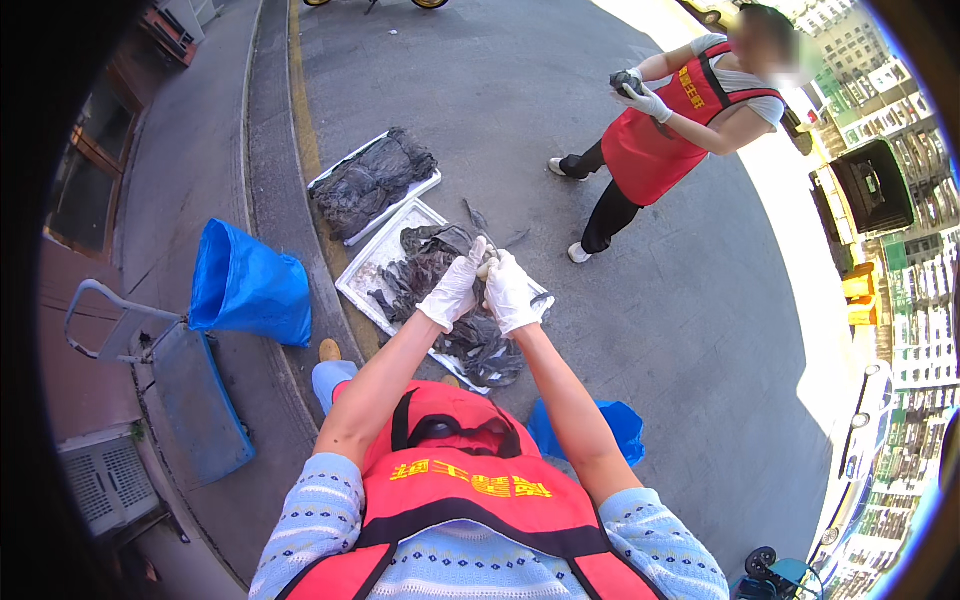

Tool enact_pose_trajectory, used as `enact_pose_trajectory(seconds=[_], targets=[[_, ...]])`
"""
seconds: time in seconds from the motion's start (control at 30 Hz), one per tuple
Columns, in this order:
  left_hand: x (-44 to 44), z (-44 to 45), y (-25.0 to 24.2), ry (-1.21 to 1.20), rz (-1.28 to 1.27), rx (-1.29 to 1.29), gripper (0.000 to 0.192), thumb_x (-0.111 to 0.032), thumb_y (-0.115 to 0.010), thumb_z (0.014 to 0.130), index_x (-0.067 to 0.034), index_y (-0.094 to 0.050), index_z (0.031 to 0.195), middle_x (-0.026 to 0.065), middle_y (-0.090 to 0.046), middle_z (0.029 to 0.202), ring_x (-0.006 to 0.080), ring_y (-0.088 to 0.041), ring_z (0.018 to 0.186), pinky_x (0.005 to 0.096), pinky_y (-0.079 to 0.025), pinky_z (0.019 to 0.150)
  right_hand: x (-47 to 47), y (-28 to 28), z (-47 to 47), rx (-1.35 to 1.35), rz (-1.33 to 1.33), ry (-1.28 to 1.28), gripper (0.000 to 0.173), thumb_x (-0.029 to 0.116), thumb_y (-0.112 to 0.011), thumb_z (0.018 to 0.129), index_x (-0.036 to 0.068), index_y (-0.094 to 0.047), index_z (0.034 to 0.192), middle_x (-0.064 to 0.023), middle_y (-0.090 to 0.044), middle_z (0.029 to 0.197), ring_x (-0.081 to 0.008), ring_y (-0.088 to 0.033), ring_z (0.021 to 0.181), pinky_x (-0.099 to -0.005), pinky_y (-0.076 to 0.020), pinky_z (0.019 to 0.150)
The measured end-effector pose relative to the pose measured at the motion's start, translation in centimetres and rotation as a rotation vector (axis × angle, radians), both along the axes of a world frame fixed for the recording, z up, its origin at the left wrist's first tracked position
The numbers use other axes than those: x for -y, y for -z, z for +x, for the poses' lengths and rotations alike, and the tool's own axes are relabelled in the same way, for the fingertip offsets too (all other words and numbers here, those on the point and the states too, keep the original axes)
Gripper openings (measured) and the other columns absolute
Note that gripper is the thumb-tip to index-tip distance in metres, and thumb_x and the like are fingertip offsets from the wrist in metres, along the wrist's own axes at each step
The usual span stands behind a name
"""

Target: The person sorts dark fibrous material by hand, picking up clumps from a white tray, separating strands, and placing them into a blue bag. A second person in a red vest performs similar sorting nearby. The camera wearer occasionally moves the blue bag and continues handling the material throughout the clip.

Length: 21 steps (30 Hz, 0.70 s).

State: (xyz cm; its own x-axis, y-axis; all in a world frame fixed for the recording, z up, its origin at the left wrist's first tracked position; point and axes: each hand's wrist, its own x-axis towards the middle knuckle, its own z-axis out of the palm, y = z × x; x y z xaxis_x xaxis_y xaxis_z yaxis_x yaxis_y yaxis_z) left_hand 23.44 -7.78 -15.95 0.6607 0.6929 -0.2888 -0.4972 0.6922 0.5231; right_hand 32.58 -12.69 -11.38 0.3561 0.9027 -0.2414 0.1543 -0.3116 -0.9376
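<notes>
Both of my hands wear thin white gloves and meet over a white foam tray (366, 276). The fingers of my left hand (454, 289) and my right hand (510, 291) are drawn together at a thin dark strip (475, 216), seemingly black plastic, which sticks up past the fingertips. How each finger grips it is partly hidden by the gloves. Crumpled black plastic bags (489, 358) fill much of the tray below, and some hang over its edge. Close behind lies another foam tray (397, 204), heaped with crumpled dark plastic (367, 184).
A blue sack (251, 289) gapes open left, near the kerb (259, 187), beside a blue platform trolley (196, 401). Another blue sack (621, 429) is by my right forearm. A person in a red apron (660, 135) stands at the right, gloved hands around a dark bundle (627, 81).
</notes>
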Motion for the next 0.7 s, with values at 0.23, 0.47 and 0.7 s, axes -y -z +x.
enact_pose_trajectory(seconds=[0.23,0.47,0.7], targets=[[-0.1,2.0,-1.2,-0.058,-0.097,-0.140,0.023,-0.030,-0.065,0.091,-0.007,-0.066,0.089,0.0055,-0.069,0.085,0.0145,-0.064,0.075,0.0280,-0.052,0.067,0.1,3.8,0.0,0.646,0.076,-0.179,0.018,0.010,-0.045,0.092,-0.005,-0.052,0.097,-0.0184,-0.059,0.086,-0.0272,-0.060,0.075,-0.0375,-0.0477,0.065],[-1.4,0.9,-0.5,0.011,-0.087,-0.204,0.025,-0.030,-0.056,0.094,-0.008,-0.067,0.088,0.0054,-0.069,0.084,0.0146,-0.064,0.069,0.0278,-0.051,0.061,-0.7,3.0,1.0,0.157,0.016,-0.115,0.023,0.006,-0.059,0.091,0.000,-0.052,0.111,-0.0090,-0.061,0.100,-0.0129,-0.062,0.082,-0.0267,-0.0521,0.067],[-3.9,0.1,-0.5,0.111,-0.304,-0.043,0.029,-0.026,-0.048,0.097,-0.004,-0.065,0.101,0.0087,-0.070,0.089,0.0231,-0.066,0.078,0.0348,-0.054,0.075,0.2,-4.4,2.2,0.944,0.566,-0.062,0.030,0.009,-0.064,0.088,0.001,-0.058,0.117,-0.0115,-0.066,0.108,-0.0202,-0.059,0.105,-0.0345,-0.0449,0.095]])
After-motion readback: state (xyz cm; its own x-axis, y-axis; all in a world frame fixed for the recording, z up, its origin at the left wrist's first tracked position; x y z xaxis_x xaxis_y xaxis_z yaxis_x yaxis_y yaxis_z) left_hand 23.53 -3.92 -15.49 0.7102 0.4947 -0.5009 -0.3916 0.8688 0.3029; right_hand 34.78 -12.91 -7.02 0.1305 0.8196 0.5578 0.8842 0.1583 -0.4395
